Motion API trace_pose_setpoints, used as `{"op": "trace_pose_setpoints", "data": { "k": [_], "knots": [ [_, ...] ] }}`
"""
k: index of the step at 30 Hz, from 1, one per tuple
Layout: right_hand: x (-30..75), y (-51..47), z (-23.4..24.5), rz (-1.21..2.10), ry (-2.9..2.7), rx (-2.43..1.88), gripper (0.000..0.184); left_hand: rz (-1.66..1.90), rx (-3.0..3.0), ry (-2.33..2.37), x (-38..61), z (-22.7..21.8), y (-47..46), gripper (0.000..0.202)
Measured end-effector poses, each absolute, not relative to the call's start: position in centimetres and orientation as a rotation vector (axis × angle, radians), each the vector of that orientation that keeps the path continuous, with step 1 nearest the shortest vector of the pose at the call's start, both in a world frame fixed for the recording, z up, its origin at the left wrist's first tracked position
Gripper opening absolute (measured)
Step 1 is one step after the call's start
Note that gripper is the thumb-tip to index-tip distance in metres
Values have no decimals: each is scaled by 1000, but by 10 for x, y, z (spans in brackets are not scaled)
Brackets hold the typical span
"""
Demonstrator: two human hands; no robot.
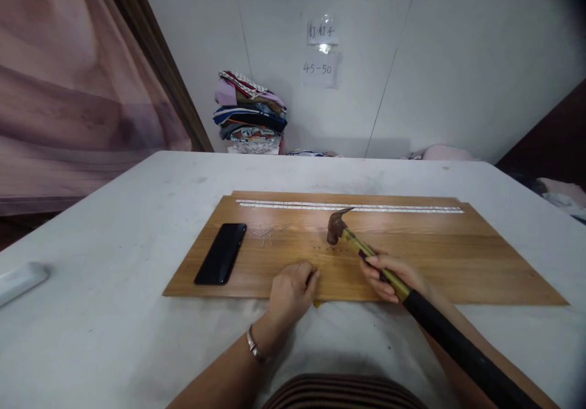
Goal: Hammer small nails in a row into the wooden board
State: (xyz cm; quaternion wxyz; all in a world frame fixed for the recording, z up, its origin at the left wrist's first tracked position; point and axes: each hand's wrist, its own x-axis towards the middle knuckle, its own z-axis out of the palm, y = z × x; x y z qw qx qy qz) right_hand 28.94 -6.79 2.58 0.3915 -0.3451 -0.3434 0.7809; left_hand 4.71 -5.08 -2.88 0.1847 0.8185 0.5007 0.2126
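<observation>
A claw hammer [350,238] with a rusty head and a yellow and black handle is gripped in my right hand [389,273]. Its head is over the middle of a wooden board [458,256], near a short row of small nail heads [330,248]. My left hand [293,288] rests curled at the board's front edge, its fingers bent inward; whatever they may hold is hidden. Several loose nails [265,235] lie on the board left of the hammer, beside a black phone [221,254].
Two white measuring strips [403,208] run along the board's far side. The board lies on a white table [114,226]. A white object [22,281] is at the far left. Folded clothes [251,113] are stacked by the wall, and a pink curtain [77,79] hangs left.
</observation>
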Motion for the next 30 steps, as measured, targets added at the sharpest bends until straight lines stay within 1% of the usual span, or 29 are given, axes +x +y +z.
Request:
{"op": "trace_pose_setpoints", "data": {
  "k": [3, 8, 14, 22, 27, 30],
  "knots": [
    [289, -72, 17, 1972, -862, -884, 31, 592, 2310, 1413, 47, -29, -51, 24],
    [290, -76, 15, 1964, -854, -941, 44, 609, 2316, 1411, 47, -28, -52, 23],
    [289, -77, 14, 1976, -866, -907, 36, 606, 2319, 1421, 47, -27, -52, 24],
    [291, -79, 16, 1950, -875, -881, 47, 629, 2312, 1420, 47, -27, -51, 24],
    [292, -78, 10, 1962, -878, -915, 44, 624, 2313, 1396, 46, -26, -51, 23],
    [291, -77, 10, 1968, -873, -916, 47, 620, 2320, 1396, 46, -27, -51, 23]
  ]
}}
